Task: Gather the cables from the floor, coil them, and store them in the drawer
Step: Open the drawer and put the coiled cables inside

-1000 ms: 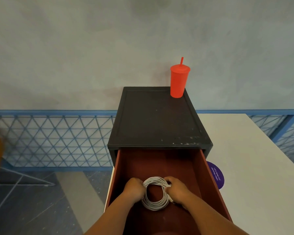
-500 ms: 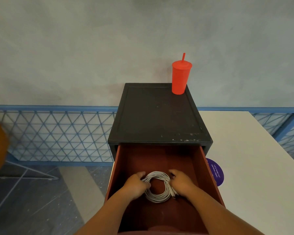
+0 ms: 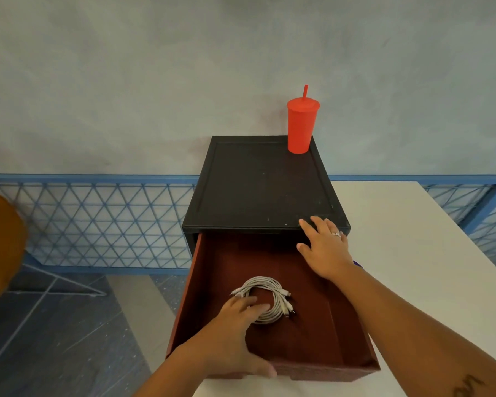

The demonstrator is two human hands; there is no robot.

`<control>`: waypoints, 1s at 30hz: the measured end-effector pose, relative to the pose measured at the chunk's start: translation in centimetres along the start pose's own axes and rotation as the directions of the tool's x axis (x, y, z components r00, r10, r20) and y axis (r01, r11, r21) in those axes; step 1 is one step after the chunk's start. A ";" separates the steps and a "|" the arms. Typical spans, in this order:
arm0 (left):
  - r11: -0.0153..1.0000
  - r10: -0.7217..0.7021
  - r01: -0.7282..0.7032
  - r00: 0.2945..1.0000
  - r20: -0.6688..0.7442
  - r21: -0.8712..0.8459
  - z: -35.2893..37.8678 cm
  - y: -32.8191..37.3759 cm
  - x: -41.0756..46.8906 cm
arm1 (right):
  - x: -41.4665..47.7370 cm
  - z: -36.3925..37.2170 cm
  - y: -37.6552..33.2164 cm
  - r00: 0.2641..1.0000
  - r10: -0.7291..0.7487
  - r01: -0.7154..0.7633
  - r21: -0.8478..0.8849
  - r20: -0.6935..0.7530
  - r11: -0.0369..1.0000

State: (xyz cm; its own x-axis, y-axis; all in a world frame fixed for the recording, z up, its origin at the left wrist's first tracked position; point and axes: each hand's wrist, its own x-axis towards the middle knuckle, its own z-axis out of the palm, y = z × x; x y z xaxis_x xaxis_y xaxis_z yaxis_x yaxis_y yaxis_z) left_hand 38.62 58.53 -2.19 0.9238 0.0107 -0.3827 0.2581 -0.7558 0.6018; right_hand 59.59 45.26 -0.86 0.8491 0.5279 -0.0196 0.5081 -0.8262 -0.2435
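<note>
A coil of white cable (image 3: 275,285) lies flat on the floor of the open red-brown drawer (image 3: 312,328), which is pulled out of a black cabinet (image 3: 258,190). My left hand (image 3: 235,336) straddles the drawer's front wall, with the thumb on the outer face and the fingers inside, their tips touching the coil's near left side. My right hand (image 3: 324,245) rests flat with spread fingers on the cabinet top's front right corner and holds nothing.
A red lidded cup with a straw (image 3: 300,124) stands at the cabinet top's back right corner. A white table (image 3: 413,253) lies to the right. A blue lattice railing (image 3: 98,219) runs along the wall, and an orange chair (image 3: 0,239) stands at far left.
Both hands let go of the coil, which now lies in the drawer. My right hand rose to the cabinet top. My left hand drew back to the drawer's front wall.
</note>
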 end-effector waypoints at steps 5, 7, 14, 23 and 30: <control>0.987 0.057 -0.047 0.996 -0.063 0.154 0.2 0.4 -0.3 | -0.5 -0.1 0.6 0.997 -0.031 0.034 -0.045 0.066 0.998; 0.978 0.092 -0.075 0.993 -0.078 0.193 0.1 0.8 -0.2 | -0.7 -0.2 0.7 0.996 -0.042 0.047 -0.064 0.082 0.997; 0.943 0.111 -0.021 0.961 -0.254 0.333 -0.8 1.1 1.7 | -0.7 -0.7 0.8 0.991 -0.062 0.072 -0.082 0.119 0.994; 0.898 -0.032 0.272 0.825 -0.564 0.346 -3.4 1.6 5.9 | -0.8 -0.9 1.1 0.977 -0.117 0.139 -0.115 0.178 0.984; 0.851 -0.076 0.356 0.811 -0.579 0.386 -5.2 0.7 9.1 | -0.3 -0.6 1.9 0.983 -0.157 0.175 -0.207 0.099 0.963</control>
State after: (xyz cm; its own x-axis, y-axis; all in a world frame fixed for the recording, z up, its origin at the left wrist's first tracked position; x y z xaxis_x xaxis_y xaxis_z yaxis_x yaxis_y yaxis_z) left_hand 48.71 61.51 -1.64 0.8937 0.4458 0.0496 0.4392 -0.8922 0.1055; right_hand 60.40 43.46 -0.71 0.7402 0.6680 -0.0771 0.6674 -0.7438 -0.0372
